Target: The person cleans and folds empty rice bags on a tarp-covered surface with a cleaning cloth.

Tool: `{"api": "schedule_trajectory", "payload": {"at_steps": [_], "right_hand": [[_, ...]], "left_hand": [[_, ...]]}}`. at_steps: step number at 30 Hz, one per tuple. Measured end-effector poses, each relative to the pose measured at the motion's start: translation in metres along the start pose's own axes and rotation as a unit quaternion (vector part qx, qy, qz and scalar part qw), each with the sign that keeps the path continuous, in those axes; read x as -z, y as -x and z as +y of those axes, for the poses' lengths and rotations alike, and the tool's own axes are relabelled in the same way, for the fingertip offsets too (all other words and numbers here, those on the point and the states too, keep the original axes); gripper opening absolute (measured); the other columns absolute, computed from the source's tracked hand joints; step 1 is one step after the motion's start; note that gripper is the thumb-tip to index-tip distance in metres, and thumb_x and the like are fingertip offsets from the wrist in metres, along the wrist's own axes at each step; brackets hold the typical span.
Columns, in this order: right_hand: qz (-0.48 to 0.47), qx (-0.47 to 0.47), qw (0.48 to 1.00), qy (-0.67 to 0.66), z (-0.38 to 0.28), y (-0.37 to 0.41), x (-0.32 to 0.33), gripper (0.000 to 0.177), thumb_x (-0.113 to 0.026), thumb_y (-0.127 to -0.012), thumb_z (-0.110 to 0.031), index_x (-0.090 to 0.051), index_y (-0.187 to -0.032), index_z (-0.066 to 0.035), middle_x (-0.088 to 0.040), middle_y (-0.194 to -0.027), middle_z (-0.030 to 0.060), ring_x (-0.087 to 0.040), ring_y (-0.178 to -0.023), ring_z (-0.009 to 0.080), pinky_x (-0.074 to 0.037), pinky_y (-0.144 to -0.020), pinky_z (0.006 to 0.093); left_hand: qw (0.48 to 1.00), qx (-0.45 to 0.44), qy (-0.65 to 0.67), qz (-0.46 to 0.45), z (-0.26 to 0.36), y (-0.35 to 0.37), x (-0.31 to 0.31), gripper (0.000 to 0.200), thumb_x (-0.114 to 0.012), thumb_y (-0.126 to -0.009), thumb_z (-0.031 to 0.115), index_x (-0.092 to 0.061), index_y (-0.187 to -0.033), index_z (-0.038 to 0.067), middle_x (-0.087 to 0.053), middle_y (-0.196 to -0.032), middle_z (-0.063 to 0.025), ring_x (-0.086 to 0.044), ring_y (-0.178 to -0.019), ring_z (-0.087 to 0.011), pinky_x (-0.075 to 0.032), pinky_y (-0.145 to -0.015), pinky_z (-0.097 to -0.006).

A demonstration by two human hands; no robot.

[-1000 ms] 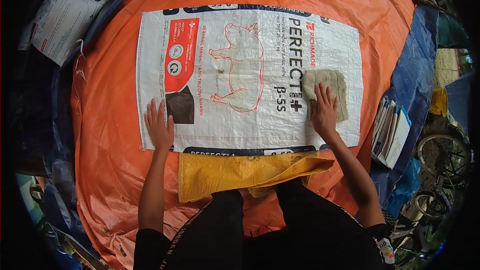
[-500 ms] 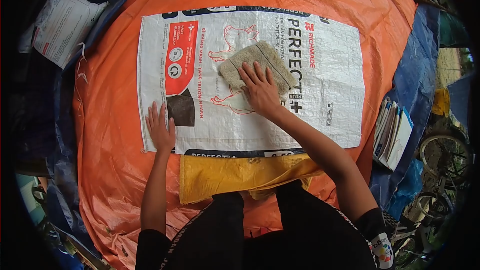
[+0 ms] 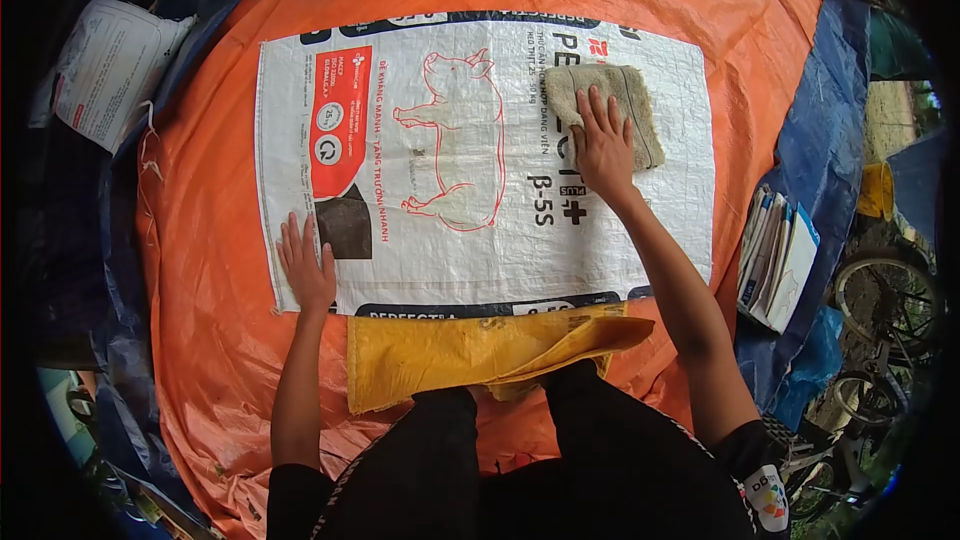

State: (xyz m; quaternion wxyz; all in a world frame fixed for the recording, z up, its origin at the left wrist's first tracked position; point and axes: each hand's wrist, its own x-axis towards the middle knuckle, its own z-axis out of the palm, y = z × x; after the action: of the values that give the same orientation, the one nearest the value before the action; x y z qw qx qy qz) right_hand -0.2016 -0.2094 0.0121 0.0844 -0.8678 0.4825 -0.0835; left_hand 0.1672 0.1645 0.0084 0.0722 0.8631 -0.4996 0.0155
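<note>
A white woven feed sack, printed with a red pig outline and large black lettering, lies flat before me. My right hand presses on a folded beige cloth with dark stripes, over the lettering at the sack's right side. The fingers of that hand are stretched out on top of the cloth. Flat on the sack's lower left edge rests my left hand, fingers spread, beside a dark printed patch. It holds nothing.
An orange tarp spreads under the sack. A yellow sack sits between the white one and my knees. Folded white sacks lie at the right on blue tarp, another white sack at upper left. Bicycles stand far right.
My right hand has slid the cloth rightward and slightly up across the sack, uncovering the pig outline. My left hand stays in place on the sack's lower left.
</note>
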Motion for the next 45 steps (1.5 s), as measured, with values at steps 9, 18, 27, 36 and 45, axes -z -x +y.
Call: {"api": "schedule_trajectory", "payload": {"at_steps": [9,18,27,36,45], "right_hand": [[-0.022,-0.202,0.977,0.057,0.158,0.01,0.022,0.057,-0.039,-0.106,-0.039,-0.026,-0.16,-0.024,-0.024,-0.167,0.0057,-0.025,-0.151,0.0396,-0.021,-0.117,0.0654],[0.0,-0.246,0.968,0.055,0.197,0.027,0.03,0.056,-0.037,-0.106,-0.038,-0.036,-0.156,-0.012,-0.035,-0.161,0.0161,-0.032,-0.147,0.0422,-0.024,-0.118,0.0587],[-0.017,0.001,1.0,0.026,0.049,0.078,0.032,0.052,-0.048,-0.104,-0.027,-0.041,-0.151,-0.007,-0.035,-0.159,0.0209,-0.029,-0.149,0.0393,-0.021,-0.12,0.055],[-0.061,0.181,0.98,-0.057,-0.105,0.046,-0.019,0.06,-0.052,-0.1,-0.024,-0.034,-0.156,-0.011,-0.029,-0.163,0.0153,-0.024,-0.152,0.0352,-0.019,-0.122,0.0519],[0.045,0.131,0.988,-0.067,-0.096,-0.046,-0.03,0.054,-0.051,-0.101,-0.026,-0.041,-0.152,-0.012,-0.034,-0.161,0.0111,-0.025,-0.151,0.0357,-0.019,-0.122,0.054]], "left_hand": [[1.0,0.002,0.003,-0.005,0.002,0.0,0.003,0.055,-0.048,-0.101,0.027,-0.04,-0.153,0.012,-0.027,-0.164,-0.015,-0.02,-0.153,-0.0371,-0.012,-0.123,-0.0544],[1.0,-0.004,0.0,0.005,0.001,0.0,0.002,0.054,-0.049,-0.102,0.027,-0.041,-0.152,0.011,-0.028,-0.164,-0.0155,-0.022,-0.152,-0.0376,-0.014,-0.123,-0.0546],[1.0,0.001,0.002,0.002,0.002,0.0,0.002,0.055,-0.049,-0.101,0.027,-0.04,-0.153,0.012,-0.028,-0.164,-0.0151,-0.021,-0.152,-0.0373,-0.013,-0.123,-0.054],[1.0,0.016,0.005,0.001,0.006,-0.001,0.003,0.056,-0.051,-0.1,0.026,-0.04,-0.153,0.013,-0.028,-0.164,-0.0152,-0.022,-0.152,-0.0367,-0.013,-0.123,-0.0539],[1.0,0.016,0.012,0.003,0.005,0.0,0.003,0.056,-0.05,-0.1,0.026,-0.04,-0.153,0.013,-0.029,-0.164,-0.0159,-0.022,-0.152,-0.0378,-0.014,-0.123,-0.0549]]}}
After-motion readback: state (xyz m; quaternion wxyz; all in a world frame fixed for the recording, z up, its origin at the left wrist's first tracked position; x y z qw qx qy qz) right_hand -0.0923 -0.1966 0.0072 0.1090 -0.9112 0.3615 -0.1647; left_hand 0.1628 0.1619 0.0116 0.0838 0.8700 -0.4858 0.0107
